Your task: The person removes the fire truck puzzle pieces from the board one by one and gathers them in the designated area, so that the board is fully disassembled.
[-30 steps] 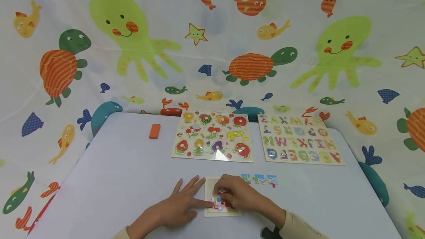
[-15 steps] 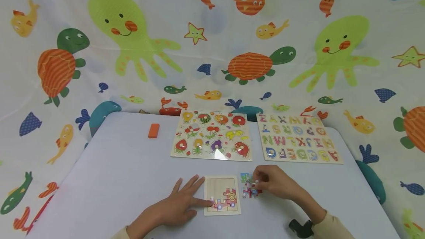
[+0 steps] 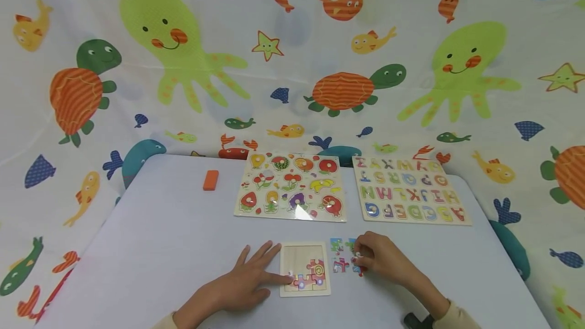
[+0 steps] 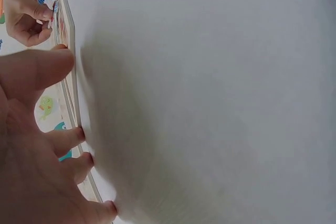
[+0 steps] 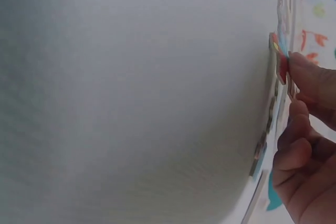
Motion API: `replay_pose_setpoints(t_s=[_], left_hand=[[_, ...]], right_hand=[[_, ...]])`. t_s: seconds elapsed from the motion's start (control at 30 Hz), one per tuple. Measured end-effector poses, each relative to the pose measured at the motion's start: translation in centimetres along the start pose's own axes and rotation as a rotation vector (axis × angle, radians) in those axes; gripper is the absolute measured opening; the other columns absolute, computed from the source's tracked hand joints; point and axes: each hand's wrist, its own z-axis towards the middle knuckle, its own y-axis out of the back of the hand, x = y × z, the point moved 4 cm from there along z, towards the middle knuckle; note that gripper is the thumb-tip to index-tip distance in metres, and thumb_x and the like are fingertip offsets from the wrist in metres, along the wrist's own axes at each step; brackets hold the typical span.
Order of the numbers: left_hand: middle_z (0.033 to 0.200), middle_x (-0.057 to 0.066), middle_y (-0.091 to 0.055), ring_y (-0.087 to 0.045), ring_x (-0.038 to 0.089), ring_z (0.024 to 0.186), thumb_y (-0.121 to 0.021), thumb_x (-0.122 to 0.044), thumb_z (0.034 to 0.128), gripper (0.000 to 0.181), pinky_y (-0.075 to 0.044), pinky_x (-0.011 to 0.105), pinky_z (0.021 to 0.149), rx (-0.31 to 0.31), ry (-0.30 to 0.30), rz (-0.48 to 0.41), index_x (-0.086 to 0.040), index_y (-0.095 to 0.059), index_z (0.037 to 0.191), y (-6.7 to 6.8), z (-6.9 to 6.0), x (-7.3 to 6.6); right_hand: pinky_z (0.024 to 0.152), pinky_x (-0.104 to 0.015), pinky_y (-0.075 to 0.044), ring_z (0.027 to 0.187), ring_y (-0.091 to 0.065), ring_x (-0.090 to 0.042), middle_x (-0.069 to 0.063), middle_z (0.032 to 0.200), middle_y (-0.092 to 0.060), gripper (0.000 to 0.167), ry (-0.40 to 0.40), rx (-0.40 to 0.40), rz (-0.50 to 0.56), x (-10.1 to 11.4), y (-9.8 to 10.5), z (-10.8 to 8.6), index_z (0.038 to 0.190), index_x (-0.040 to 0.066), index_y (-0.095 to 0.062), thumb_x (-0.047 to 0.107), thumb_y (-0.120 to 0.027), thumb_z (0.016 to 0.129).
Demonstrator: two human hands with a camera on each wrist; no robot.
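The left hand (image 3: 242, 286) lies spread, one fingertip resting on the lower left of a small wooden puzzle frame (image 3: 304, 294). Joined pink and yellow pieces (image 3: 308, 282) fill the frame's bottom and right side; bare wood shows above. The right hand (image 3: 384, 258) is right of the frame, thumb and fingers pinching a small puzzle piece (image 5: 292, 85) among loose ones, partly hidden by the fingers. Beside it lie a green-blue piece (image 3: 336, 245) and a red-blue piece (image 3: 340, 265). In the left wrist view, the left hand (image 4: 42, 129) is beside the frame's edge (image 4: 73, 72).
A fruit board (image 3: 292, 216) and an alphabet board (image 3: 416, 221) lie at the back of the white table (image 3: 183, 237). An orange block (image 3: 210, 180) is at the back left. A black object (image 3: 417, 321) is near the right sleeve. Behind hangs a sea-animal curtain (image 3: 292, 65).
The right hand has left the frame and moved right to the loose pieces, then shifted slightly right, uncovering more of them. The left hand has stayed on the frame.
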Motion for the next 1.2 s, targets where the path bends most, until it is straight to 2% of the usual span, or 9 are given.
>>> replay_pose_setpoints(t_s=[0.43,0.7,0.93,1.07,1.2], left_hand=[[0.167,0.008,-0.027,-0.012,0.035,0.156,-0.069,-0.014,0.0938,0.053,-0.004,0.072,0.117,-0.004,0.004,0.003,-0.047,-0.064,0.136,-0.2,0.1,0.2],[0.168,0.008,-0.027,-0.012,0.036,0.156,-0.07,-0.014,0.093,0.054,-0.005,0.073,0.116,-0.013,-0.002,-0.003,-0.047,-0.065,0.135,-0.3,0.0,0.2],[0.167,0.009,-0.027,-0.012,0.036,0.156,-0.071,-0.014,0.0924,0.053,-0.006,0.073,0.116,-0.02,0.004,0.01,-0.047,-0.065,0.134,-0.3,0.0,0.3],[0.167,0.009,-0.027,-0.013,0.036,0.156,-0.071,-0.014,0.0921,0.054,-0.006,0.074,0.116,-0.02,0.006,0.011,-0.047,-0.066,0.134,-0.2,0.0,0.3],[0.167,0.009,-0.027,-0.013,0.036,0.156,-0.071,-0.014,0.0924,0.054,-0.006,0.073,0.116,-0.015,0.002,0.012,-0.047,-0.065,0.134,-0.2,0.0,0.3]], right_hand=[[0.058,-0.023,-0.041,0.066,-0.046,-0.003,0.012,0.072,-0.051,0.016,0.019,-0.006,-0.013,-0.2,-0.4,-0.3,0.09,0.016,-0.068,0.012,-0.082,0.085],[0.065,-0.024,-0.046,0.071,-0.049,-0.002,0.015,0.08,-0.056,0.016,0.014,-0.031,-0.161,0.7,-0.5,-0.5,0.093,0.016,-0.072,0.015,-0.085,0.083],[0.065,-0.022,-0.049,0.07,-0.048,0.0,0.016,0.083,-0.056,0.02,0.024,-0.059,-0.27,1.1,-0.9,-0.5,0.091,0.018,-0.07,0.017,-0.087,0.081],[0.064,-0.023,-0.049,0.073,-0.048,-0.002,0.014,0.086,-0.056,0.022,0.073,-0.072,-0.315,1.8,-0.8,-0.3,0.094,0.017,-0.07,0.018,-0.088,0.08],[0.073,-0.024,-0.052,0.088,-0.05,-0.007,0.009,0.102,-0.06,0.024,0.156,-0.024,-0.28,3.2,-1.0,0.2,0.105,0.018,-0.073,0.017,-0.085,0.084]])
